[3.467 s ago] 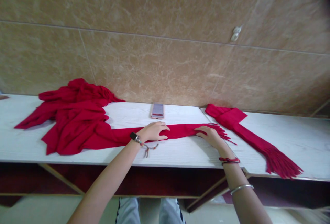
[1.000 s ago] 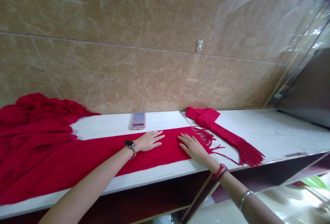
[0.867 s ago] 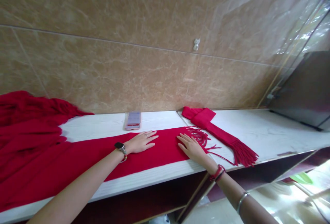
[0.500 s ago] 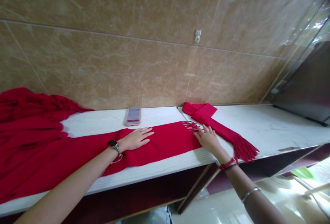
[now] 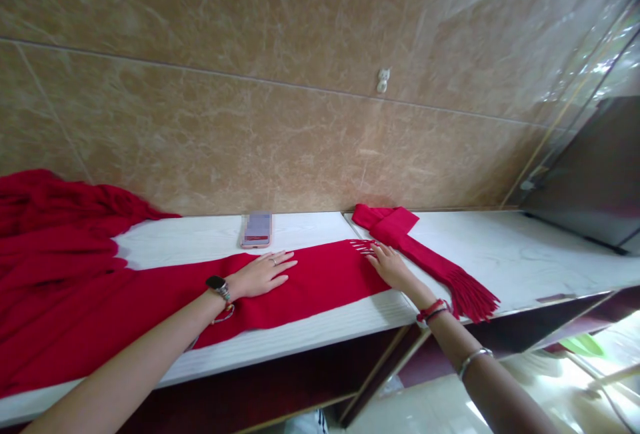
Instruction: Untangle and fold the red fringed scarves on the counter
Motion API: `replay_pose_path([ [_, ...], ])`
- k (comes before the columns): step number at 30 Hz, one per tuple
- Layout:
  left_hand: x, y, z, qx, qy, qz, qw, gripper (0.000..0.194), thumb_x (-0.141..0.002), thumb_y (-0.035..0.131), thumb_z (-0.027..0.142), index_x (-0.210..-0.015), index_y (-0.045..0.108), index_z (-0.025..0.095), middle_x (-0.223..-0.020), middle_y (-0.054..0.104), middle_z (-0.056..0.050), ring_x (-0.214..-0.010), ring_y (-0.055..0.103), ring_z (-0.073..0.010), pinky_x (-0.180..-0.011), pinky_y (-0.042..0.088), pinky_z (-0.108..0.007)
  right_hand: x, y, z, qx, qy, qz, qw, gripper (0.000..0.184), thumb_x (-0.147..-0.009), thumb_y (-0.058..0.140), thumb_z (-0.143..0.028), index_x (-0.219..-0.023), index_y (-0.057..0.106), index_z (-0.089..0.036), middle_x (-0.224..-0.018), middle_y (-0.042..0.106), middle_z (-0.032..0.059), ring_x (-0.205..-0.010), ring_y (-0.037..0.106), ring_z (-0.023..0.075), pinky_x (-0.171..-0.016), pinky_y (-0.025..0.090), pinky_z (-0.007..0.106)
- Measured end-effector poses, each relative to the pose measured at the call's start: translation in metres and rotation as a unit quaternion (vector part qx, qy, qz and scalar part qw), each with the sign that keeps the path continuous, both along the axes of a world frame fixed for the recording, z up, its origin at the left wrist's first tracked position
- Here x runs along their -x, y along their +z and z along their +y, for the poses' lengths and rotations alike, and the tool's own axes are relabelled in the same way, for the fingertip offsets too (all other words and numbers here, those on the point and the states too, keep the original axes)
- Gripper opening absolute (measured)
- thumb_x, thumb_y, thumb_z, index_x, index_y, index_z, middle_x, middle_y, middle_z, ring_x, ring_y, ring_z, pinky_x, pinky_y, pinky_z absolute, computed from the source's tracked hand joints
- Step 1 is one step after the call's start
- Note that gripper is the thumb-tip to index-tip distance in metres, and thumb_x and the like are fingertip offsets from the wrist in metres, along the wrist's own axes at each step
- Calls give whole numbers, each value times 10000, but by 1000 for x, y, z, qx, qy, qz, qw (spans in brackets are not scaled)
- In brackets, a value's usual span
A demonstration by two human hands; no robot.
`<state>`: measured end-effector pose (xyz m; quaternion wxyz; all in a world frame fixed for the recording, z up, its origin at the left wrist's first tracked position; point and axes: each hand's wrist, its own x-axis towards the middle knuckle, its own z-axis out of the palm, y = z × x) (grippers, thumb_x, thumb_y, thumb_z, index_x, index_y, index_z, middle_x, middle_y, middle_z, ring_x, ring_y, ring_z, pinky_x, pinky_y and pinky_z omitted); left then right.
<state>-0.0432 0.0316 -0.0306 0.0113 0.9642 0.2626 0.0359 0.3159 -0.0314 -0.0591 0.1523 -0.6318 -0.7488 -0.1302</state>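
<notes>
Slid toward three o'clock: bare right hand [image 5: 393, 267], fingers loosely parted; red fringed cloth scarf [image 5: 320, 277] is covered, seemingly anchored, by bare left hand [image 5: 257, 277], fingers wide.

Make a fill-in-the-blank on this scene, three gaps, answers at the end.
1. The left hand lies flat on the spread fringed scarf, coloured ____.
2. The silver bangle circles the ____ forearm.
3. The smartphone lies on the white countertop with its screen facing ____.
Missing words: red; right; up.
</notes>
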Motion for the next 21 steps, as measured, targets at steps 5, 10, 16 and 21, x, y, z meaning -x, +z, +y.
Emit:
replay_pose_path([
  [5, 1, -3, 1, -1, -1, 3, 1000, 443, -929, 290, 384, -1352, 309, 253, -1440, 251, -39, -1312, 234, -169, -1066, 179, -331, 51, 1, 19, 30, 47, 19, 998, 452, -902, 322, -374, -1295, 399, -163, -1352, 399, 141, -1266, 308, 263, -984, 307, 461],
  [10, 3, 3, -1, -13, -2, -14, 1000, 428, -921, 314, 380, -1329, 353, 257, -1422, 298, -41, -1284, 296, -179, -1049, 228, -332, 43, 5, 36, 86, -39, 18, 995, 401, -897, 352, -352, -1209, 483, -137, -1248, 500, 165, -1174, 430, 262, -946, 345, 422],
  [16, -53, 17, -10, -45, 9, -43, 998, 425, -921, 303, 363, -1304, 400, 208, -1380, 366, -84, -1257, 336, -202, -1045, 235, -351, 24, 38, 33, 25, -2, 68, 997, 298, -851, 406, -200, -1089, 563, -112, -1109, 586, 157, -1037, 536, 225, -876, 421, 331],
  [21, -49, 9, -11, 21, -67, 19, 997, 454, -921, 288, 409, -1358, 284, 288, -1447, 234, -20, -1325, 192, -221, -1066, 150, -439, 14, 60, 14, 13, 154, 92, 984, 254, -837, 388, -138, -965, 607, -165, -976, 627, 95, -926, 573, 186, -813, 460, 327],
])
